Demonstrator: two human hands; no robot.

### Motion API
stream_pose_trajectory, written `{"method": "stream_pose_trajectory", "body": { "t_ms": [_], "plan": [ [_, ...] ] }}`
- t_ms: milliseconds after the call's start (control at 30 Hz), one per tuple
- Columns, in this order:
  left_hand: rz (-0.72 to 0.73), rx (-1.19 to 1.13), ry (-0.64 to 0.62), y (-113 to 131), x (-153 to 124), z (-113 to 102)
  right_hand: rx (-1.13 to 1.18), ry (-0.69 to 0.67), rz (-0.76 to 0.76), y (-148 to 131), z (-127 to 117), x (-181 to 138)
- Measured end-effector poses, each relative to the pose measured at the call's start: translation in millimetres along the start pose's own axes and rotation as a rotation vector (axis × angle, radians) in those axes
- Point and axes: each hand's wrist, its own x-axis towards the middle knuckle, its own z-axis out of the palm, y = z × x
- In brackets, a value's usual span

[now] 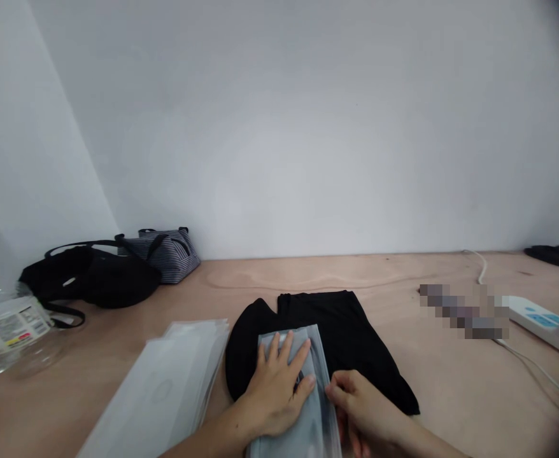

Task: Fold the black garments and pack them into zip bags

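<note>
Grey frosted plastic makes up the flat bag (320, 426) lying lengthwise on top of a folded black garment (318, 312), its near end running off the bottom of the view. It looks light, thin and soft, and likely to slip on the cloth beneath, so it would probably handle best pinned flat and taken by its long edge rather than its middle (film this limp seems quick to crease). The left hand (272, 394) lies palm down across the bag, its fingers (286, 348) spread and pressed flat on the surface, with a dark sliver (298, 381) showing just past the fingertips. The right hand (365, 413) sits at the bag's right edge, fingers curled and apparently pinching that edge, though part of the grip is hidden. The garment looks soft and pliable, resting on the wooden tabletop (403, 273). Just to its left lies a stack of similar plastic bags (174, 375). Further left are a black handbag (93, 280), a striped bag (165, 254) just behind it, and a labelled clear plastic container (7, 327). On the right, a white power strip (537, 321) and a white cable (480, 267) lie near a blurred-out patch (461, 312), with dark cloth (556, 254) at the far edge.
</note>
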Motion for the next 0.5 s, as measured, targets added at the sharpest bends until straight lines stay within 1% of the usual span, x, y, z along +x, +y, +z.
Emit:
{"method": "stream_pose_trajectory", "body": {
  "t_ms": [133, 233, 333, 500],
  "plan": [
    [0.002, 0.012, 0.007, 0, 0, 1, -0.040, 0.053, -0.030, 13, 5, -2],
    [0.011, 0.002, 0.018, -2, 1, 3, -0.067, 0.089, -0.128, 29, 6, -1],
    [0.015, -0.009, 0.030, -4, 0, 5, -0.115, 0.096, -0.210, 40, 7, -3],
    [0.025, -0.006, 0.037, -5, 1, 7, -0.118, 0.077, -0.211, 38, 10, -14]
  ]
}}
